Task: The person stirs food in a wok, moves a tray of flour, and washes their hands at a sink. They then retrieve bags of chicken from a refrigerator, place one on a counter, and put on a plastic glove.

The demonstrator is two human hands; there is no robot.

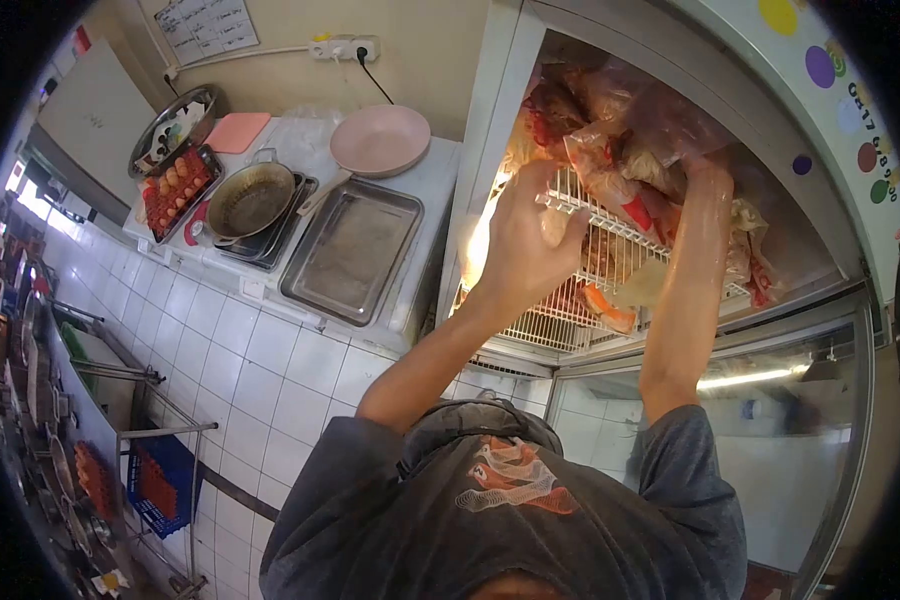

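Inside the open glass-door fridge, my left hand (532,240) is raised before a white wire shelf (610,222). Its thumb and fingers are apart, and it holds nothing that I can see. My right hand (708,178) reaches deeper, against a clear plastic bag (675,125) at the top of the pile. Its fingers are hidden among the plastic, so their grip does not show. Several filled bags, some with red parts, crowd the shelf, among them a clear bag with a red end (610,180). An orange packet (608,312) lies on a lower rack.
The fridge door (810,440) stands open at right. Left of the fridge, a white counter (270,265) bears a metal tray (355,250), a pink frying pan (380,140), a dark pan (252,202) and eggs (178,185). A metal rack (170,430) with a blue crate (160,485) stands lower left.
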